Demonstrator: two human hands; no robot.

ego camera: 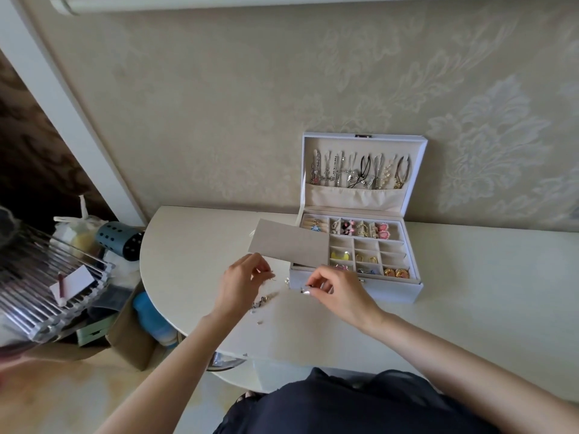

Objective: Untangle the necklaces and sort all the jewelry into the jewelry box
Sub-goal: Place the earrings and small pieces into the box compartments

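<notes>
A white jewelry box [388,291] stands open against the wall, with several necklaces hanging in its lid [360,170] and earrings and rings in its tray compartments. My left hand [241,281] pinches a thin chain [272,278] just above the table. My right hand [336,291] pinches a small silver piece [305,291] in front of the box. A small tangle of silver jewelry [261,300] lies on the table below my left hand, with loose bits [258,322] beside it.
A beige flat insert [288,242] lies partly over the left side of the box tray. The white table [470,308] has a rounded left edge. Left of it on the floor are a clear rack [47,277], a cardboard box [131,333] and a blue perforated holder [116,236].
</notes>
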